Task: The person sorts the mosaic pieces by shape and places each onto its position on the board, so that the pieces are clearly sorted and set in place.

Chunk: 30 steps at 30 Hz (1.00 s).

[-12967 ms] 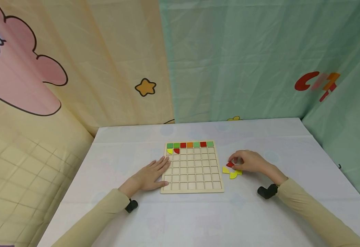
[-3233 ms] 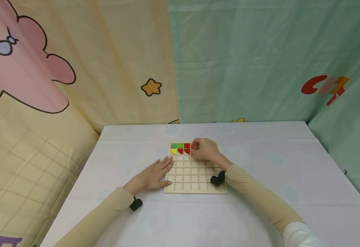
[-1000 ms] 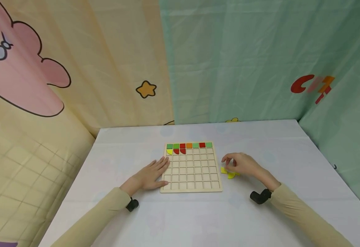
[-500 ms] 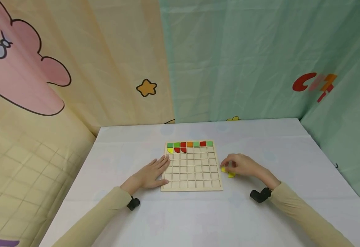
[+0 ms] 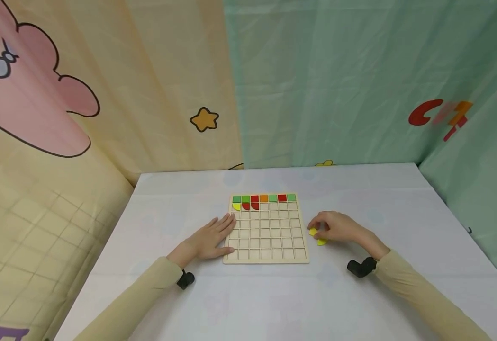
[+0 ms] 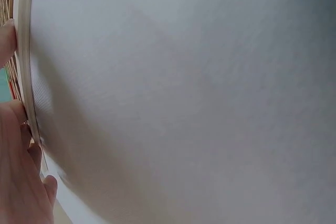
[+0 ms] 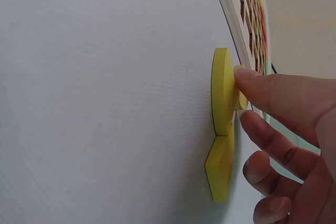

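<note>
In the head view a square wooden grid board (image 5: 269, 234) lies on the table. Coloured square tiles fill its far row; one yellow and two red quarter-circle tiles sit at the left of the second row. My left hand (image 5: 209, 240) rests flat with spread fingers on the board's left edge. Right of the board, my right hand (image 5: 338, 226) pinches a yellow quarter-circle tile (image 5: 312, 232) between thumb and finger. Another yellow tile (image 5: 322, 242) lies just below. The right wrist view shows two yellow tiles lying beside the pinched one, a curved one (image 7: 223, 92) and an angular one (image 7: 220, 169).
A white cloth covers the table (image 5: 265, 303). Printed curtains (image 5: 329, 85) hang behind it and at both sides. A black wrist camera (image 5: 361, 267) sits on the right wrist, another (image 5: 185, 279) on the left.
A second red quarter-circle has been put in the second row, and no red tile lies at the right. My right hand has returned to the yellow tiles and pinched one. The left hand stays put.
</note>
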Each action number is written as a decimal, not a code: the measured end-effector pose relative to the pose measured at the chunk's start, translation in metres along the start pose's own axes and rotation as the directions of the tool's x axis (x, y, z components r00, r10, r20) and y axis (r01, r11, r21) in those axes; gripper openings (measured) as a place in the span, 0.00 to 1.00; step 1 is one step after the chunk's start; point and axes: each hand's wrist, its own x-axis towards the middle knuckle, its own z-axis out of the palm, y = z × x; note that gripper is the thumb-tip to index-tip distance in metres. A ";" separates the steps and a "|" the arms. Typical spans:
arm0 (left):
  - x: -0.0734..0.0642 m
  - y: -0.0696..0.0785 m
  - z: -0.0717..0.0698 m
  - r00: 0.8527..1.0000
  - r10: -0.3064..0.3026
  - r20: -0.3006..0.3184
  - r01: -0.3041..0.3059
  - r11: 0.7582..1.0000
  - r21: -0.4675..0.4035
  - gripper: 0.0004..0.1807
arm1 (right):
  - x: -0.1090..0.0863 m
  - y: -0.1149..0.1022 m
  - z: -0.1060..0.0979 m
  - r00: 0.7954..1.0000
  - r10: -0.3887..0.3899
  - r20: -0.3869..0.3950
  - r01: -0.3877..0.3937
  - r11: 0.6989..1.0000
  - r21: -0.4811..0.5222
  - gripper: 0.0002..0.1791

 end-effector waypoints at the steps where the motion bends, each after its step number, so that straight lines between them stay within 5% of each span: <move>1: 0.000 0.000 0.000 1.000 0.000 0.000 0.000 1.000 0.000 0.46 | 0.000 0.000 -0.001 1.000 0.013 -0.005 -0.013 1.000 0.001 0.11; 15: 0.001 -0.001 0.000 1.000 -0.005 0.008 0.005 1.000 0.005 0.46 | 0.006 0.005 -0.005 0.973 0.202 -0.113 -0.210 0.975 -0.067 0.19; 22: 0.001 -0.002 -0.001 1.000 -0.006 0.004 0.005 1.000 0.007 0.46 | 0.003 0.010 -0.010 0.985 0.114 -0.131 -0.129 0.985 -0.112 0.11; 30: 0.001 -0.001 0.001 1.000 -0.002 -0.005 0.002 1.000 0.001 0.47 | 0.002 0.006 -0.010 0.994 0.066 -0.083 -0.073 0.994 -0.083 0.16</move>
